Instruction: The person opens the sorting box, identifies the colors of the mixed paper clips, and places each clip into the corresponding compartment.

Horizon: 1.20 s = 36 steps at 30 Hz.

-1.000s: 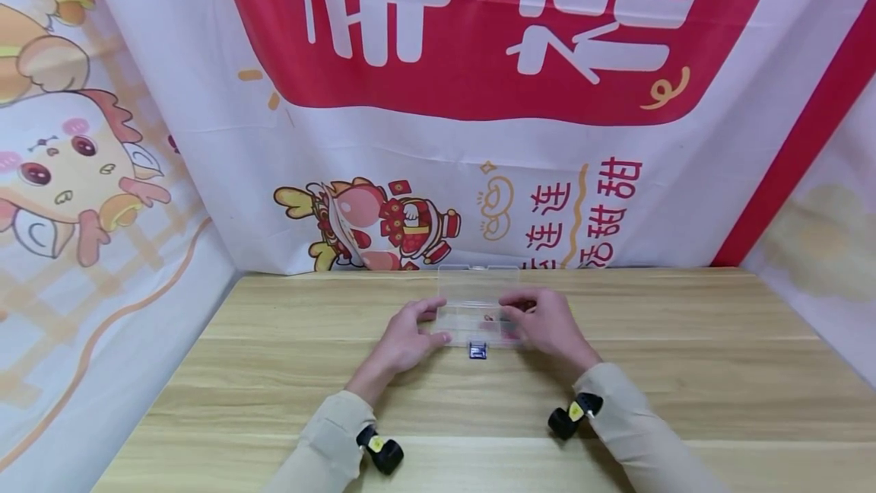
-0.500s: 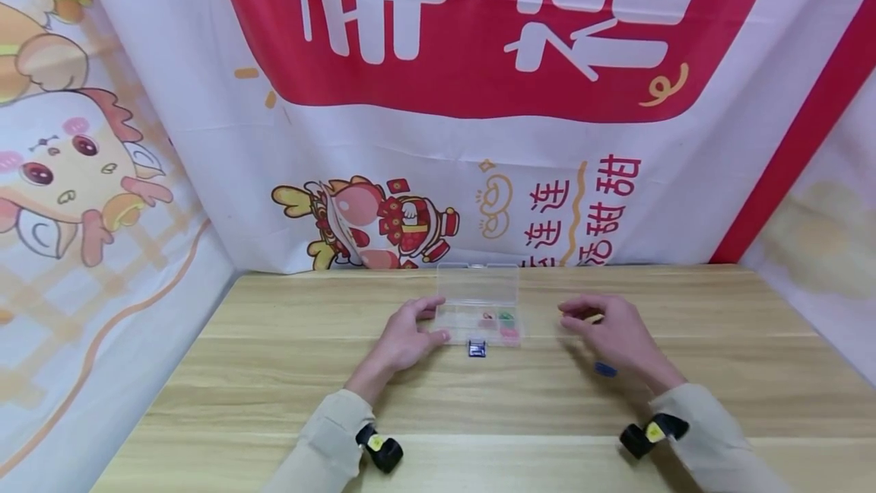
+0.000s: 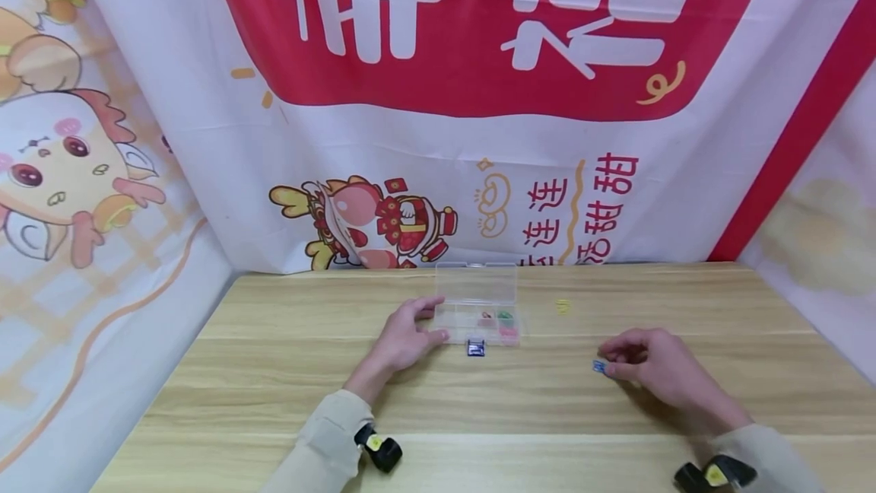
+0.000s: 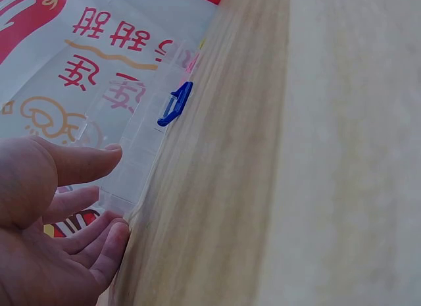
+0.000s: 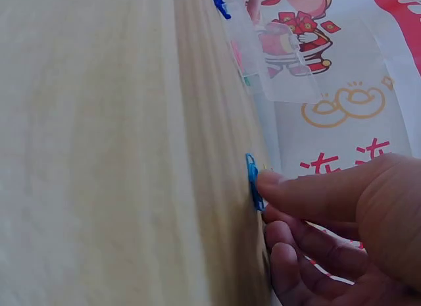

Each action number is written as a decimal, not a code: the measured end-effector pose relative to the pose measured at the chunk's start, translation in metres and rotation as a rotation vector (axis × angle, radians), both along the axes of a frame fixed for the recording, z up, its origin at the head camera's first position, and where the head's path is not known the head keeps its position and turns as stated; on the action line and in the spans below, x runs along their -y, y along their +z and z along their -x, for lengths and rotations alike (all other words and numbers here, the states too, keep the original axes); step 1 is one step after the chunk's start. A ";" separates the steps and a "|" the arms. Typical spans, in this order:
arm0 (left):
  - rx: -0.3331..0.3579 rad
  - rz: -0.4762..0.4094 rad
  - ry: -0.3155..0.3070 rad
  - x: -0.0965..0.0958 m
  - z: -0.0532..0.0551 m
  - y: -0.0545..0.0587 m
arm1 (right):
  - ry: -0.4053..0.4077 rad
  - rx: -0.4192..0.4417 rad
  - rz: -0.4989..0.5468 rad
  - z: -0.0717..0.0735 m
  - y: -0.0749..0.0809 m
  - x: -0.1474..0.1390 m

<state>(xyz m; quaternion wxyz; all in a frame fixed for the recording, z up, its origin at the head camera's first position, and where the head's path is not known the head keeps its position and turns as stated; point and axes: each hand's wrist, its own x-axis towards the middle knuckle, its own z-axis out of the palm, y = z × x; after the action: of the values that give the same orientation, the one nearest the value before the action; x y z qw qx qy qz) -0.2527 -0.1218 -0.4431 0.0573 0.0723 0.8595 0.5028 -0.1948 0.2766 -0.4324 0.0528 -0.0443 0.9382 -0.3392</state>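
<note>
A clear plastic compartment box point(image 3: 468, 335) lies with its lid raised; a blue latch point(image 3: 476, 348) sticks out at its front. Red, green point(image 3: 506, 317) and pink point(image 3: 509, 333) small pieces sit in its right-hand compartments. My left hand point(image 3: 405, 335) holds the box's left end, thumb at the front and fingers toward the back. Well to the right of the box, my right hand point(image 3: 660, 367) pinches blue paper clips point(image 5: 253, 181) between thumb and fingertips, low at the tabletop. How many clips it holds is hidden.
Yellow paper clips point(image 3: 563, 306) lie on the wooden table point(image 3: 520, 402) right of the box. Behind the table hangs a printed cloth point(image 3: 411, 143), close to the raised lid.
My right hand has moved from the box rightward and toward me. Yellow paper clips now lie where it was half a second ago, and it has taken hold of the blue ones. The left hand stays.
</note>
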 end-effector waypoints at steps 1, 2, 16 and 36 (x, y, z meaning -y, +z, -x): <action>-0.002 0.000 0.001 0.000 0.000 0.000 | 0.003 -0.002 -0.007 0.000 0.000 0.000; -0.002 -0.003 0.000 0.001 0.000 0.000 | 0.006 -0.007 -0.014 0.000 -0.001 0.001; 0.001 0.000 0.000 0.001 0.000 0.000 | 0.012 -0.076 -0.085 0.001 -0.004 0.002; 0.005 0.001 0.009 0.000 -0.002 0.001 | -0.021 -0.096 -0.017 0.004 0.002 0.007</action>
<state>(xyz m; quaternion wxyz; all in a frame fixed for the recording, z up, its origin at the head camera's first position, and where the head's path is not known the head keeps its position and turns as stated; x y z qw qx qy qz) -0.2512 -0.1220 -0.4422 0.0573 0.0672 0.8599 0.5028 -0.1988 0.2698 -0.4305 0.0048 -0.0502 0.9429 -0.3293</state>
